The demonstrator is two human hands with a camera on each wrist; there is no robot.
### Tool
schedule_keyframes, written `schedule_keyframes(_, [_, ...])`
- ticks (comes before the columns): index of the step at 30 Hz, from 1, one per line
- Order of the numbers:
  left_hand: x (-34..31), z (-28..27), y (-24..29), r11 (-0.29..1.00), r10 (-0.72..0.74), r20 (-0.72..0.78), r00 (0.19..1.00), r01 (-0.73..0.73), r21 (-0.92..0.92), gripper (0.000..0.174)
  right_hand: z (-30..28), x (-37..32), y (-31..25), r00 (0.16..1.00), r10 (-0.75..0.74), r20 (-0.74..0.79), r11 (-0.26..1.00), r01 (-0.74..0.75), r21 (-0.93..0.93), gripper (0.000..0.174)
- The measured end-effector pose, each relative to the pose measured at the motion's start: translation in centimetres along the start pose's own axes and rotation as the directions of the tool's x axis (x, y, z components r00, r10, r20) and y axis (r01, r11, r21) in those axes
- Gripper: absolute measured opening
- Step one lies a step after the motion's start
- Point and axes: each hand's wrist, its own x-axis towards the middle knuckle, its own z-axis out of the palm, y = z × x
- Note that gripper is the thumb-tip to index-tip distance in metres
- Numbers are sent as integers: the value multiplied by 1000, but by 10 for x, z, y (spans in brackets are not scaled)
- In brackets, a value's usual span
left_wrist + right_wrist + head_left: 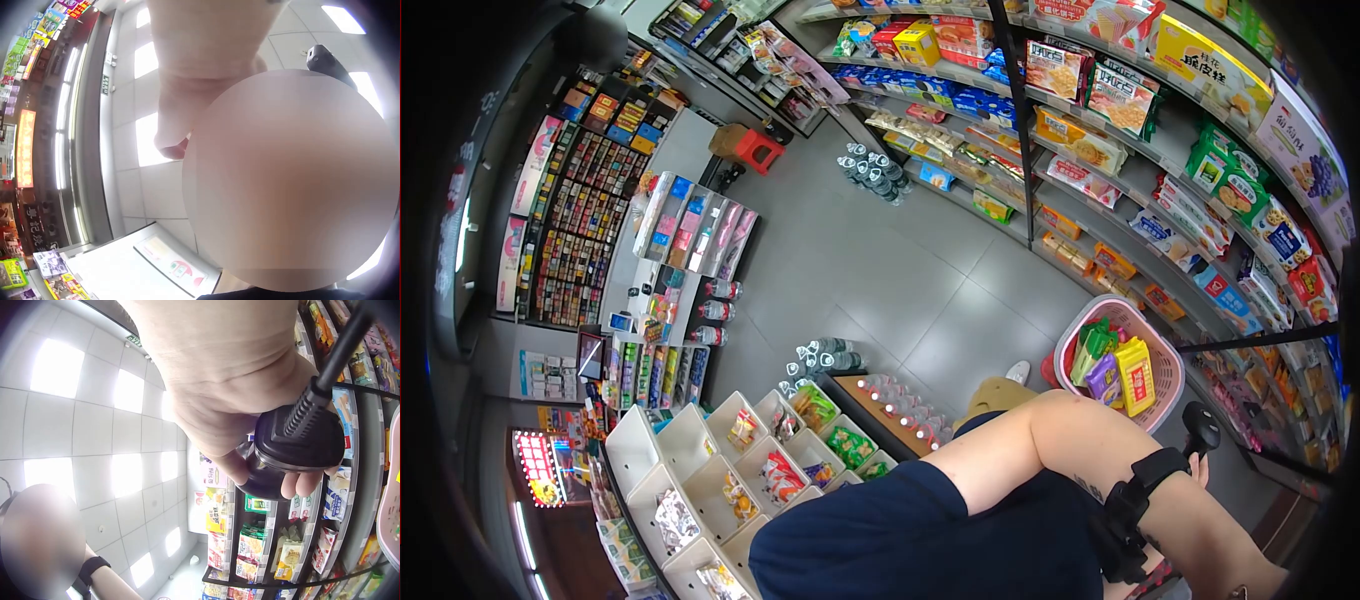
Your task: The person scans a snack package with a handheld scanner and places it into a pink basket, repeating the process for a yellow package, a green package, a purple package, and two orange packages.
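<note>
A raised bare forearm (pixel 1200 510) with a black strap crosses the right side of the head view. In the left wrist view my left hand (pixel 206 100) is up beside the head; one fingertip shows, and the blurred area hides the other fingers. My right hand (pixel 237 412) grips a black rounded device (pixel 300 440) with a thick cord, fingertips curled under its edge. The same device shows past the forearm in the head view, with only a few fingers visible. Near it on the floor stands a pink basket (pixel 1168 372) with green, purple and yellow snack packs inside.
Snack shelves (pixel 1090 110) curve along the right. White bins (pixel 710 455) of packets lie to the lower left, beside a low brown stand (pixel 875 400) with bottles. Wrapped water bottles (pixel 870 172) stand on the grey floor (pixel 850 260). A counter display (pixel 695 225) is at left.
</note>
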Motion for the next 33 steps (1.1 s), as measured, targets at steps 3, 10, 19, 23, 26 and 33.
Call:
schedule_keyframes(3, [-7,14,19,980,-196,-52,979,198,19,34,7,0,-17,1000,15,24,1000,-15,-19,46])
schedule_keyframes(10, [-18,43,67,662,-745,-280,605,722,-201,46,-57,30,55,996,90,4,995,-90,37,43])
schedule_keyframes(19, [-63,48,147,501,-473,-662,582,795,341,13,-39,14,-2,994,108,5,994,-108,-12,32])
schedule_keyframes(23, [-70,48,136,692,-229,-405,885,440,573,54,-59,32,28,986,51,162,998,-58,36,31])
schedule_keyframes(26, [-63,73,118,762,-170,-508,844,440,475,66,-61,38,37,983,26,184,1000,-26,-4,33])
schedule_keyframes(33, [-75,83,97,735,-102,-515,851,413,538,55,-63,32,37,985,18,170,1000,-16,-13,32])
